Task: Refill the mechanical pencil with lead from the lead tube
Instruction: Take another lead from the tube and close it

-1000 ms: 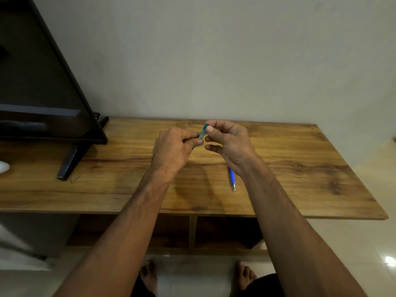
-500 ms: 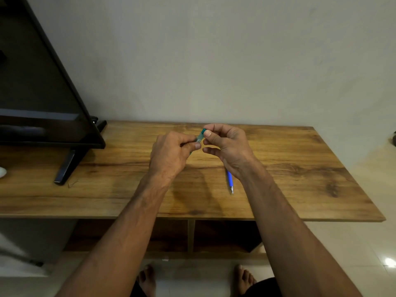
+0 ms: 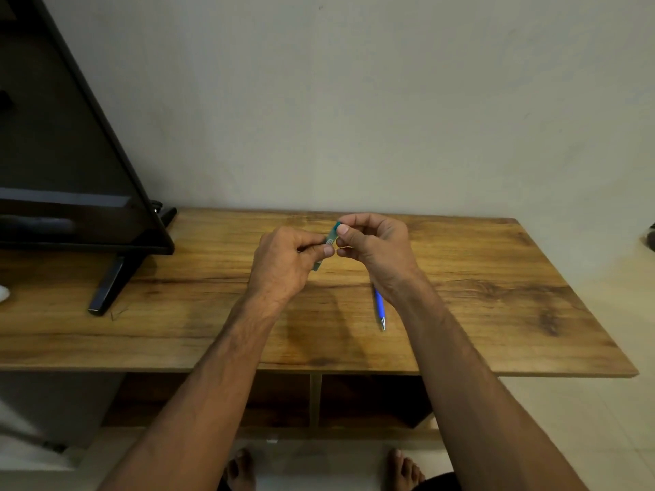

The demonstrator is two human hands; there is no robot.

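A small clear lead tube with a teal cap is held tilted above the wooden table. My left hand pinches the tube's body between thumb and fingers. My right hand pinches the teal cap end at the top with thumb and forefinger. The blue mechanical pencil lies on the table beneath my right wrist, its metal tip pointing toward me; its upper part is hidden by the wrist.
A black TV on a slanted stand foot fills the table's left side. A white object sits at the far left edge. The wall runs along the table's back. Shelves and my bare feet show below the front edge.
Both hands stayed together on the lead tube; the tube's lower end now shows a little more below my left thumb. The pencil has not moved.
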